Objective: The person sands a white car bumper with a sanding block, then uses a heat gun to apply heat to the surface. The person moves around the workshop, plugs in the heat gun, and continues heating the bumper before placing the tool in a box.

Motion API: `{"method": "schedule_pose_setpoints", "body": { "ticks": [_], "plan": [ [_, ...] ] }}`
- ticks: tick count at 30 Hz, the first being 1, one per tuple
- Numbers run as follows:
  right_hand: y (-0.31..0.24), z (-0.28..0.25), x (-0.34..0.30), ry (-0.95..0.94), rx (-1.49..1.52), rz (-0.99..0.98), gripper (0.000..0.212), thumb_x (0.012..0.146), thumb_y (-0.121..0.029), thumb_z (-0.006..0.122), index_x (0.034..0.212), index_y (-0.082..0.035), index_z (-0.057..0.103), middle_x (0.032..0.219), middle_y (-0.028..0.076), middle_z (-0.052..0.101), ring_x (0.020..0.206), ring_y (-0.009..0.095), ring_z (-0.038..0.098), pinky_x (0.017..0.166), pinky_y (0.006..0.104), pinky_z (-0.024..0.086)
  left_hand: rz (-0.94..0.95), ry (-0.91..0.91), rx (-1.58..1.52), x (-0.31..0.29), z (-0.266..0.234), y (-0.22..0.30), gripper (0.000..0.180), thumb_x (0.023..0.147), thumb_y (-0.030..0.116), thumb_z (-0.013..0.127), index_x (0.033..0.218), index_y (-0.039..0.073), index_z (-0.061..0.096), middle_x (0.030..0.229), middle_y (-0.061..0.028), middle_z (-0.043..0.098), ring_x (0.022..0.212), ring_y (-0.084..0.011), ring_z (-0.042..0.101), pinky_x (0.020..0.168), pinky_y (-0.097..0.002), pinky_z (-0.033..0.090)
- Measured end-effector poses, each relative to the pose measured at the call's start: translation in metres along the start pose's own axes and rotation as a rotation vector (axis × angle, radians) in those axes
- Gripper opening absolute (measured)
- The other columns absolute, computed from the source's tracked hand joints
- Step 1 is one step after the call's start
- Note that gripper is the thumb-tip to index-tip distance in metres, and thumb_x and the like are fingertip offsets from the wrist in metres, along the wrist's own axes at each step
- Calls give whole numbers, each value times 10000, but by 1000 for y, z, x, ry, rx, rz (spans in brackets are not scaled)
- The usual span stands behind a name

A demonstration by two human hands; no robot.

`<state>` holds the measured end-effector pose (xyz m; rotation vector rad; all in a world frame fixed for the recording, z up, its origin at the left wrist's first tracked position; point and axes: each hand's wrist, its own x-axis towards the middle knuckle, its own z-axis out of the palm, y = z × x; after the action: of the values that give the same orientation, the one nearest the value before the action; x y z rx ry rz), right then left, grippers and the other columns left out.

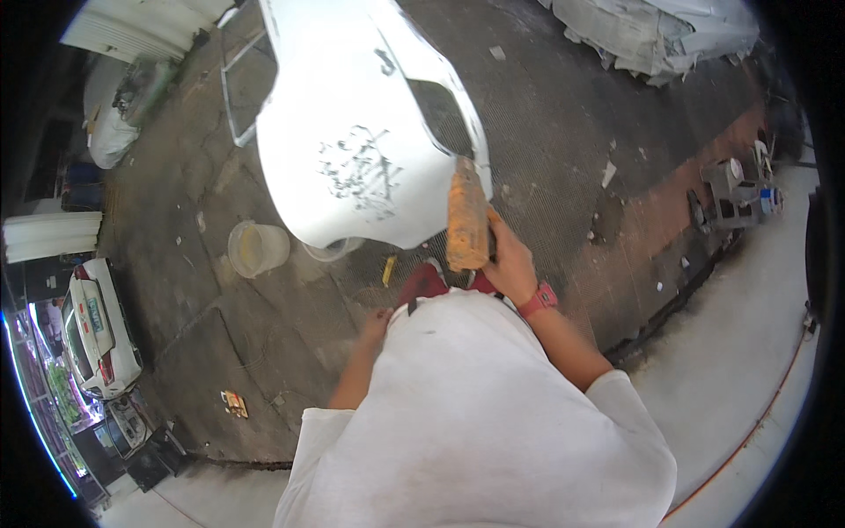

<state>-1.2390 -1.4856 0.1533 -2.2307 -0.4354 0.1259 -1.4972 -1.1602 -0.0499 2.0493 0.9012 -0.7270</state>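
Observation:
My right hand, with a red watch on its wrist, is closed round a long, worn orange sanding block. The block is held up near the lower right edge of a white car body panel, overlapping it in view; whether they touch I cannot tell. Dark scribble-like marks cover the panel's middle, and an opening is cut into its right side. Down by my left hip hangs my left hand, away from the panel. Its fingers are small and partly hidden, so their pose is unclear.
A metal stand shows beside the panel. Left of it, a translucent bucket stands on the dark floor, with a yellow strip lying nearby. A white car is at far left, a covered vehicle at top right, concrete blocks at right.

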Motion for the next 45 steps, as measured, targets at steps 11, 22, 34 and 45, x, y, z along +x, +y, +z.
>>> {"method": "schedule_pose_setpoints", "body": {
  "ticks": [11, 22, 34, 45],
  "plan": [
    [43, -18, 3, -220, 47, -1, 510, 850, -158, 760, 1238, 5, 472, 1014, 280, 671, 915, 495, 663, 756, 561, 524, -170, 38, -174, -66, 44, 43, 490, 1054, 421, 618, 1277, -11, 671, 1127, -163, 754, 1019, -247, 707, 895, -397, 541],
    [46, -19, 10, -197, 29, -29, 514, 857, -142, 761, 1250, 22, 473, 1060, 293, 676, 949, 485, 678, 778, 548, 541, -106, 83, -228, -78, 73, 20, 466, 1051, 374, 624, 1203, -63, 683, 1071, -187, 756, 994, -273, 703, 912, -397, 532],
    [-3, -28, 52, -185, 131, -60, 519, 879, -149, 757, 1268, 46, 473, 1102, 278, 670, 957, 458, 697, 797, 525, 555, -201, 35, -249, -85, 73, 32, 450, 1069, 359, 620, 1265, -44, 666, 1149, -145, 734, 1020, -206, 673, 906, -362, 525],
    [-21, -31, 83, -75, 128, -145, 455, 880, -135, 735, 1220, 38, 487, 968, 257, 700, 908, 438, 702, 775, 516, 545, -213, 10, -223, -86, 60, 46, 446, 1068, 340, 618, 1276, -51, 664, 1166, -155, 736, 1062, -210, 686, 923, -347, 525]
  ]
}}
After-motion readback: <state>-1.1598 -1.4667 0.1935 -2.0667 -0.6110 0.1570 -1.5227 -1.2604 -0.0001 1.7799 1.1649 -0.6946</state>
